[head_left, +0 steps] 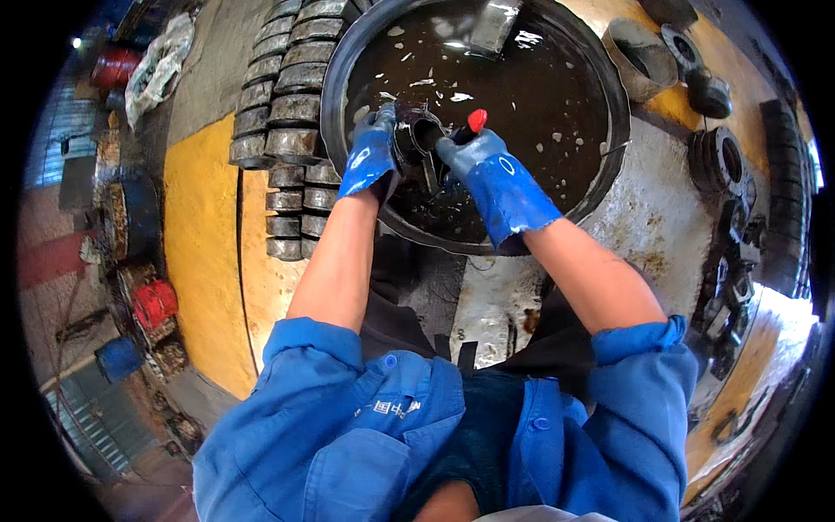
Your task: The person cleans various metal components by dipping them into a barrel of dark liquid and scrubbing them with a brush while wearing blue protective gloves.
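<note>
Both my hands, in blue-and-grey rubber gloves, are over a large round basin (619, 104) of dark, murky liquid. My left hand (372, 148) is closed round the left side of a dark, wet, hollow metal part (407, 132), its round opening turned toward my right hand. Closed at that opening, my right hand (489, 165) grips a tool with a red-tipped handle (477, 120); the tool's working end is hidden. A narrow dark bar shows below the opening, and I cannot tell what it belongs to.
Stacked metal rings (296, 109) stand in rows against the basin's left side. A rectangular metal block (496, 26) leans into the liquid at the far rim. At right are a rusty cylinder (639, 59), more dark rings (718, 161) and loose metal parts (731, 291).
</note>
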### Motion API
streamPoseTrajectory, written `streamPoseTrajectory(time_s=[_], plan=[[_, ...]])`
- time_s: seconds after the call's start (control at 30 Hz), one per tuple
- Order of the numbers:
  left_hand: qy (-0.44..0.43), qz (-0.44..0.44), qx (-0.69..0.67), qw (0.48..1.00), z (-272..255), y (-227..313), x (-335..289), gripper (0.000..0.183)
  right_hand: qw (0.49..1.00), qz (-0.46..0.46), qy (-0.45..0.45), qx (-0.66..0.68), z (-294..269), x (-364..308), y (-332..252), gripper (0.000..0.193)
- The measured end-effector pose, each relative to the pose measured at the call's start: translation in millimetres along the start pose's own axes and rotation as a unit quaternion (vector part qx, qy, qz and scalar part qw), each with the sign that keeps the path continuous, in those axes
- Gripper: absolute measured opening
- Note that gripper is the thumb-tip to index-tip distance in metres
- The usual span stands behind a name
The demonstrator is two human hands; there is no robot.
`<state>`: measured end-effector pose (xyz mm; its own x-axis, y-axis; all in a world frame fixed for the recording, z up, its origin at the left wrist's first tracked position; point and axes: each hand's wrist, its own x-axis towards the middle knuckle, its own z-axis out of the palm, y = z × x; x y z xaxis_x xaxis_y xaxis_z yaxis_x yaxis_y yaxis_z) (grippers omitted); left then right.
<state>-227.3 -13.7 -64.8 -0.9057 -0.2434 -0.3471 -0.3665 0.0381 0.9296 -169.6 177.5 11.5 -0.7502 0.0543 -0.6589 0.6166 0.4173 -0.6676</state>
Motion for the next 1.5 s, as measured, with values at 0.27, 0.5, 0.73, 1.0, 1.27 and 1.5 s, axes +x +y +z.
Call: streamPoseTrajectory(time_s=[0.27,0.5,0.73,1.0,1.27,1.5], plan=[[-0.046,-0.032,-0.017,0.998,22.9,21.1,-27.7,0.053,0.973,-0.158,0.023,0.165,-8.3,60.6,-9.1,0.033],[-0.039,0.009,0.045,0.998,28.3,31.5,-44.7,0.046,0.933,-0.028,0.076,0.351,-28.3,107.7,-2.6,0.026],[0.013,-0.004,0.047,0.999,29.2,26.7,-34.8,0.044,0.980,-0.069,0.162,0.093,-25.9,169.0,68.1,0.048],[0.037,-0.002,0.023,0.999,21.0,29.0,-44.1,0.043,0.961,-0.232,0.093,0.118,-5.2,101.7,6.6,0.026],[-0.043,-0.022,0.006,0.999,24.5,31.6,-46.0,0.040,0.861,-0.493,0.041,0.117,7.5,59.5,9.0,0.026],[-0.133,0.003,-0.211,0.968,23.5,19.4,-56.4,0.042,0.875,-0.461,-0.044,0.145,-1.7,-1.6,33.7,0.033]])
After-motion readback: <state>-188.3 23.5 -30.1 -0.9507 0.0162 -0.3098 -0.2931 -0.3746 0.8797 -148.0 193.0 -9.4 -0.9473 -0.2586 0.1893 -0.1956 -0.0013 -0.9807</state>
